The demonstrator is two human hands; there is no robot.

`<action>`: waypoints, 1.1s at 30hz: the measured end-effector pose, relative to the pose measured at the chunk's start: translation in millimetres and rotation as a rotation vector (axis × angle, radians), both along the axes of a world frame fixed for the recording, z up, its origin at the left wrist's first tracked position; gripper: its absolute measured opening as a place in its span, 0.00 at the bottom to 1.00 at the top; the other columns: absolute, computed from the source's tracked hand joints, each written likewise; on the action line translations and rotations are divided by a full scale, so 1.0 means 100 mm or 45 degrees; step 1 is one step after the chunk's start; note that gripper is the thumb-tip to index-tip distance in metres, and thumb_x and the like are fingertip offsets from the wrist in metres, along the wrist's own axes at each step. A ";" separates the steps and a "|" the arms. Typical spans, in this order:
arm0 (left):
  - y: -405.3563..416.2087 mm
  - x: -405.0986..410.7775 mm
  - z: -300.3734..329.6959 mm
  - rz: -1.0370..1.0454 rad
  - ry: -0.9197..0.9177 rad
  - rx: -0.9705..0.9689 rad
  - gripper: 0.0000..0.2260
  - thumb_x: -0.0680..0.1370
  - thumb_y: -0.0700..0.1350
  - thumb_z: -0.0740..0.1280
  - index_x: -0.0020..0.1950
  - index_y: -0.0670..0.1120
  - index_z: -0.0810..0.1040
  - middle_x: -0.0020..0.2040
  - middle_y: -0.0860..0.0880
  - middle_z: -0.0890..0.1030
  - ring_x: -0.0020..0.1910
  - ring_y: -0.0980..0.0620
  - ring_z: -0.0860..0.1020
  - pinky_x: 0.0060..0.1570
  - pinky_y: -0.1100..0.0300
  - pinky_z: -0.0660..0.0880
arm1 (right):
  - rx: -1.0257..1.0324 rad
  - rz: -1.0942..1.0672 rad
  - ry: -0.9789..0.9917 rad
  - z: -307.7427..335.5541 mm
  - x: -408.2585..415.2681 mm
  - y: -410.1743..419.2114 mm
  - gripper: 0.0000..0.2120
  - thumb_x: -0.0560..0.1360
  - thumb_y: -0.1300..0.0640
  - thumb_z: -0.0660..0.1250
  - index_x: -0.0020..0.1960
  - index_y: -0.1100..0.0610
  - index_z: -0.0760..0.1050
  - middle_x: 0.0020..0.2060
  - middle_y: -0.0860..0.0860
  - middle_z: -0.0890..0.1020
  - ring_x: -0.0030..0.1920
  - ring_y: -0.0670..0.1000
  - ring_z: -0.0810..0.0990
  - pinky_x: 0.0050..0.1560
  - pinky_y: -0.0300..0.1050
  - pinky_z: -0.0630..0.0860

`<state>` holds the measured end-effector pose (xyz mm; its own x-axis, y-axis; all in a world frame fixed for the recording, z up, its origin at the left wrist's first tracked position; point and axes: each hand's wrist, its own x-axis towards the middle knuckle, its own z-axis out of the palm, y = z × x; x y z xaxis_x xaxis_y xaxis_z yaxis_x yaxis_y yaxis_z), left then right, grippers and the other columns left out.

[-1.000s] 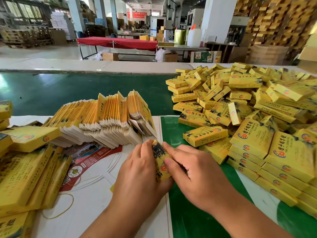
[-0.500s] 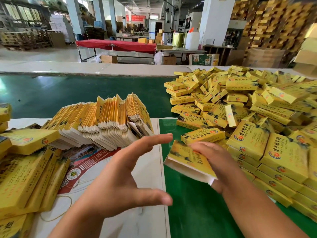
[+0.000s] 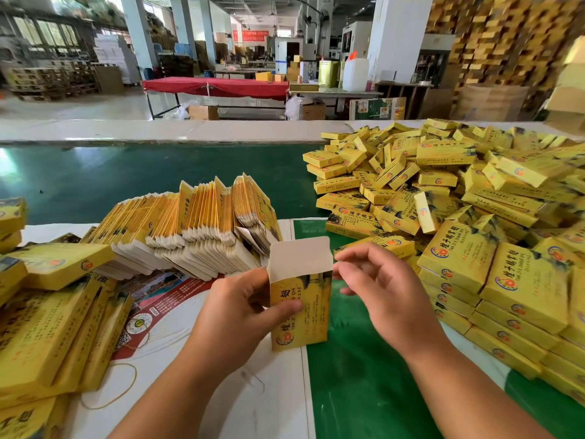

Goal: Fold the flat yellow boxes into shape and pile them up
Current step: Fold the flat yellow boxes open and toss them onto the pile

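The left hand (image 3: 240,315) grips an upright box (image 3: 299,308) over the desk (image 3: 275,403), its white flap (image 3: 299,258) raised, so the open, empty right hand (image 3: 383,293) beside it can tuck the flap.

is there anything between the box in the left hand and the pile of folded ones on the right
Only the right hand, which hovers beside the open box held upright in the left hand. Past it the green mat lies bare up to the pile of folded boxes.
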<state>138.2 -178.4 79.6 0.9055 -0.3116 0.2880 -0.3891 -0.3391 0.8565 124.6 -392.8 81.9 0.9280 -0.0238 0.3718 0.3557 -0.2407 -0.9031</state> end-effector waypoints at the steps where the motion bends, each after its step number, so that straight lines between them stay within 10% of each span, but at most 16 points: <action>1: 0.00 0.00 0.00 0.014 -0.006 0.019 0.12 0.67 0.57 0.71 0.49 0.56 0.82 0.45 0.62 0.85 0.45 0.61 0.83 0.42 0.65 0.81 | 0.016 0.036 -0.049 0.00 -0.02 0.00 0.09 0.72 0.46 0.69 0.50 0.47 0.78 0.45 0.48 0.85 0.48 0.48 0.84 0.46 0.45 0.82; 10: -0.06 -0.04 -0.03 0.192 -0.189 -0.127 0.24 0.63 0.61 0.73 0.54 0.60 0.68 0.49 0.63 0.83 0.47 0.60 0.82 0.42 0.68 0.79 | -0.192 0.052 -0.280 0.01 -0.06 0.07 0.12 0.73 0.57 0.71 0.52 0.46 0.74 0.45 0.42 0.82 0.47 0.44 0.82 0.45 0.30 0.76; 18: -0.01 -0.03 -0.04 0.133 -0.297 -0.299 0.15 0.67 0.52 0.74 0.51 0.58 0.73 0.48 0.56 0.82 0.49 0.50 0.82 0.43 0.63 0.80 | -0.215 0.058 -0.315 0.01 -0.07 0.09 0.16 0.73 0.58 0.71 0.58 0.42 0.76 0.48 0.40 0.82 0.49 0.42 0.83 0.46 0.30 0.78; 33: -0.02 -0.03 0.03 0.070 -0.401 -0.072 0.12 0.72 0.55 0.69 0.40 0.47 0.79 0.36 0.53 0.82 0.38 0.50 0.82 0.37 0.53 0.81 | -0.489 0.154 -0.402 0.00 0.00 0.11 0.08 0.76 0.52 0.68 0.44 0.56 0.80 0.39 0.45 0.78 0.42 0.46 0.78 0.39 0.47 0.77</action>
